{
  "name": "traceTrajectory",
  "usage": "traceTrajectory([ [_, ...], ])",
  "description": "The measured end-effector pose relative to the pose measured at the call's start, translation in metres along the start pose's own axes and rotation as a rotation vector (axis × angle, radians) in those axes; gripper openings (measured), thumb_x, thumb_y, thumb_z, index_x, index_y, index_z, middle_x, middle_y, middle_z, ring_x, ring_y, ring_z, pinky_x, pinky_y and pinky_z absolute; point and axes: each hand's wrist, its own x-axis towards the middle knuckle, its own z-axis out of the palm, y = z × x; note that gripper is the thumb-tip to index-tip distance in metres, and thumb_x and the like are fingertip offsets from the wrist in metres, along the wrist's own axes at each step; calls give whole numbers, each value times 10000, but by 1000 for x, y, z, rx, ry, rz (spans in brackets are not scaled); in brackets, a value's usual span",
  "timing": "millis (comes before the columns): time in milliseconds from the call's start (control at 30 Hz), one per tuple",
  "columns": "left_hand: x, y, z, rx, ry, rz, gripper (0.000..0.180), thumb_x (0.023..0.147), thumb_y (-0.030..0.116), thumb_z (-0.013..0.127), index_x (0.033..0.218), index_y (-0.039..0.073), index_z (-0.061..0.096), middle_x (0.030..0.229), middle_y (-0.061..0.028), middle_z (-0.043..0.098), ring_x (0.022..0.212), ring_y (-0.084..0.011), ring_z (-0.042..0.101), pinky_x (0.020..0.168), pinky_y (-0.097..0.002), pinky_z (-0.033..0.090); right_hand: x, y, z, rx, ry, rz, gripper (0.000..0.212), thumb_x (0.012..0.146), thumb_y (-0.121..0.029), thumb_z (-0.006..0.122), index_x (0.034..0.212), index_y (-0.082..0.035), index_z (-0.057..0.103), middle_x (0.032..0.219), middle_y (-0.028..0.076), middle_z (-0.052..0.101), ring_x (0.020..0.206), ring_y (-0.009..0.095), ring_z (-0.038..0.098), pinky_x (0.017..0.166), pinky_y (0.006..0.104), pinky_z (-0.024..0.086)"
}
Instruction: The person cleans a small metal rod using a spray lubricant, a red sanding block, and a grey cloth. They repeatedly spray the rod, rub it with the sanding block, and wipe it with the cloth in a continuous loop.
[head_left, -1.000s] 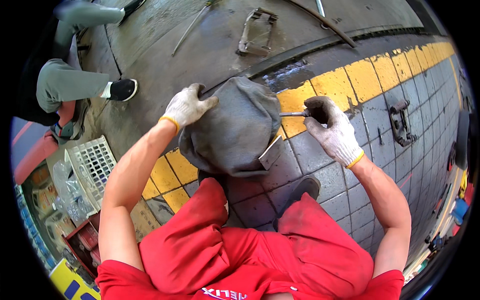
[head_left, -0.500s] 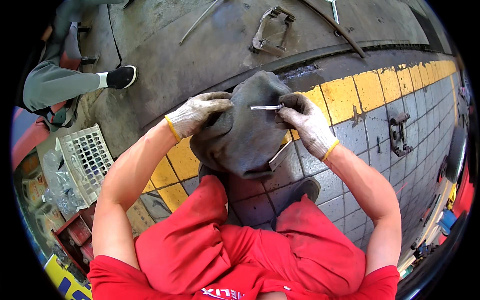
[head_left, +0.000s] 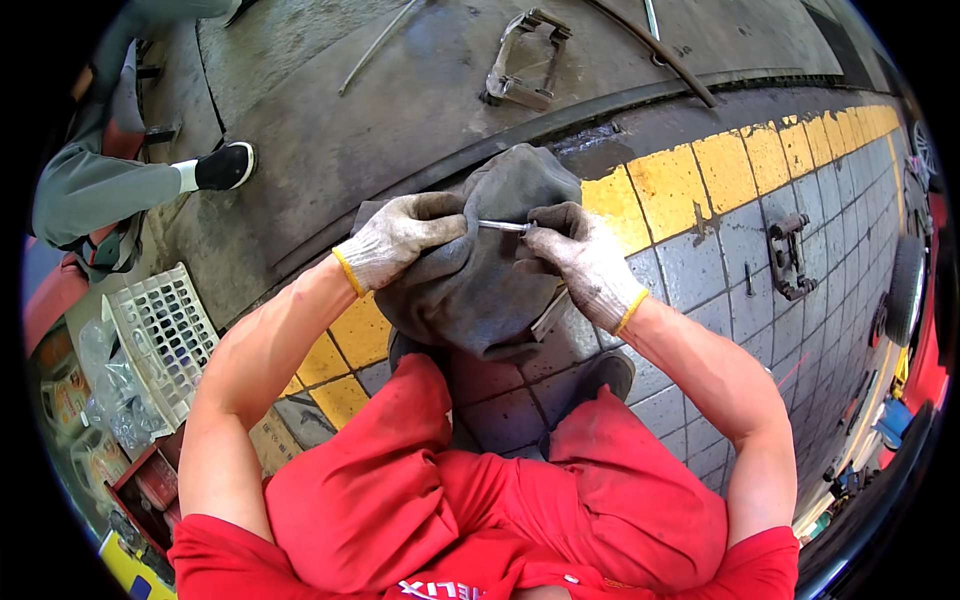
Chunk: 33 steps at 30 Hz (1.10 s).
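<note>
A slim, shiny metal pin (head_left: 500, 226) lies nearly level between my hands, its kind not plain. In a work glove with a yellow cuff, my right hand (head_left: 588, 258) pinches the pin's right end between thumb and fingers. My left hand (head_left: 402, 238), gloved the same way, is closed on a dark grey cloth (head_left: 470, 295), and a fold of it meets the pin's left end. The cloth hangs bunched above the floor in front of my knees, and part of the pin's left tip is covered.
A metal bracket (head_left: 527, 60) and rods lie on the dark floor plate ahead. Another bracket (head_left: 790, 256) rests on the grey tiles at right. A white plastic crate (head_left: 165, 335) stands at left, near a person's shoe (head_left: 225, 166). A wheel (head_left: 906, 290) is far right.
The pin has moved slightly left and its left end now meets the cloth. My left hand has gathered the cloth toward it, and my right hand has shifted left.
</note>
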Motion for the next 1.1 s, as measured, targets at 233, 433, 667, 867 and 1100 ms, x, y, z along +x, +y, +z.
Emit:
traceTrajectory([
  [233,5,-9,4,47,67,-32,561,1016,250,767,1472,-42,618,1372,-94,698,1204,-162,658,1085,-333,523,-4,5,-8,20,-25,11,296,1031,-120,711,1251,54,615,1114,118,709,997,168,713,858,325,640],
  [433,4,-8,11,-197,27,-19,529,1020,222,767,1452,-49,627,1346,-105,714,1186,-171,679,1077,-342,538,-5,2,-4,14,-13,-29,296,1026,-138,729,1232,44,618,1103,115,719,973,160,712,867,316,632],
  [667,4,-12,15,-335,6,-15,532,1035,179,724,1495,-50,587,1414,-135,692,1251,-201,675,1109,-362,534,-4,-2,-7,-95,-27,-71,290,1016,-145,746,1217,28,628,1088,103,729,965,146,705,891,313,601],
  [867,6,-19,14,-414,-8,-12,485,1051,171,705,1475,-41,605,1407,-134,696,1236,-202,685,1110,-358,536,1,5,-10,-254,7,-173,288,988,-151,769,1207,0,658,1063,65,730,964,129,679,889,309,557],
  [1100,5,-18,16,-448,-8,-16,479,1061,169,691,1481,-41,597,1422,-134,687,1256,-209,679,1125,-365,529,1,5,-9,-308,15,-229,286,978,-128,775,1222,-17,677,1050,50,723,962,116,666,898,307,559],
])
